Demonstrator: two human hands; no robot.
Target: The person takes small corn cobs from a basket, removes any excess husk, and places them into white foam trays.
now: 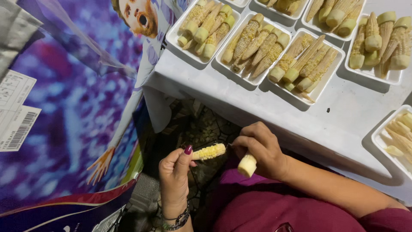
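Note:
My left hand (174, 176), with dark red nails and bracelets on the wrist, pinches one end of a short yellow corn cob (209, 151) and holds it level above my lap. My right hand (259, 148) touches the cob's other end. It is closed around a pale cylindrical stub (247, 164) that sticks out below the fist. Whether the stub is a tool's handle or a piece of cob cannot be told. Both hands are just in front of the white table's edge (274, 124).
Several white trays of trimmed cobs stand in a row on the table, among them one at the left (174, 36) and one at the middle (330, 77). Another tray (377, 139) with pale strips sits at the right edge. A large purple printed banner (73, 120) hangs at the left.

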